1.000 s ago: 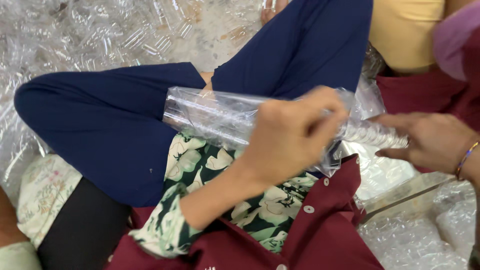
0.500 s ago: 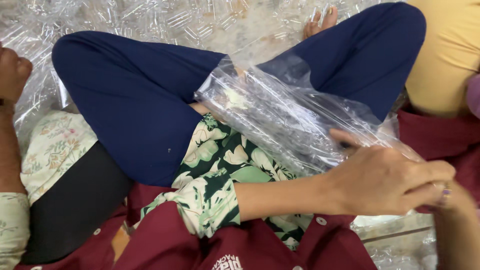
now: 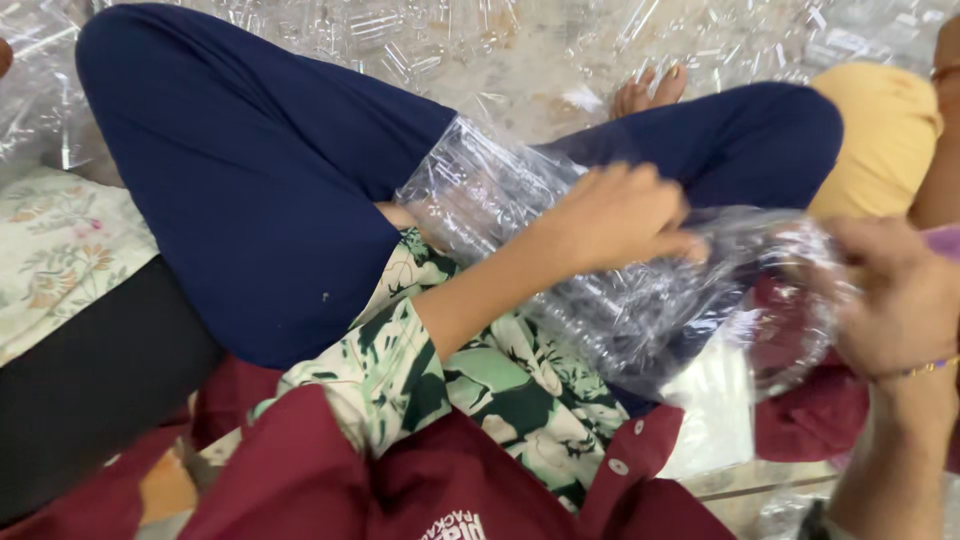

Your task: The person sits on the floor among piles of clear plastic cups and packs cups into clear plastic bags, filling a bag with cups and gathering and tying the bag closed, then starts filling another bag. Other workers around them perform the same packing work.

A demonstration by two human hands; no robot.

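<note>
At frame centre the left hand (image 3: 620,215) presses its curled fingers onto the clear plastic bag (image 3: 600,290) lying across the lap, while the right hand (image 3: 895,295) at right pinches its open end, best kept taut and steady.

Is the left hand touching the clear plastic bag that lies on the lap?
Touching. The head view shows the left hand lying flat on top of the clear plastic bag, with its fingers pressed on the film.
</note>
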